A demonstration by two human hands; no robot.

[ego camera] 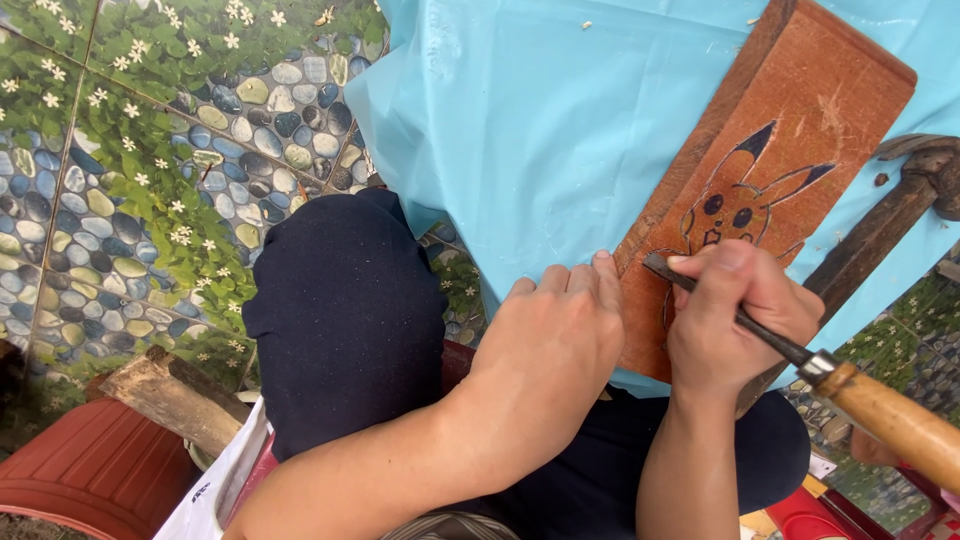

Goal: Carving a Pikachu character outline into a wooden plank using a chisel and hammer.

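**Carving tool set to a drawn board**

On the person's lap, over a sheet of light blue plastic (540, 130), lies a reddish-brown wooden board (790, 120), running at a slant from the upper right down toward the knees. A cartoon animal with long pointed ears (735, 200) is outlined on its face in dark lines, the ear tips filled in black.

The right hand (735, 315) is closed around the dark metal shaft of a carving chisel (745, 320), thumb and fingers pinching it low down near the blade, whose tip rests on the board just below the drawn figure. The chisel's pale wooden handle (895, 420), with a metal ring where it meets the shaft, sticks out toward the lower right, clear of the hand.

The left hand (550, 340) lies just beside the right, fingers together and curled, fingertips pressed against the board's left edge and the blue sheet. It grips nothing.

A hammer with a worn wooden handle (880, 225) lies on the sheet to the right of the board, touching its edge. The person's knees are covered in dark navy cloth (345, 310). Beneath is a tiled floor (120, 180) printed with pebbles, leaves and small white flowers. At lower left sit a rough block of wood (175, 395) and a red-brown ribbed plastic object (90, 470).
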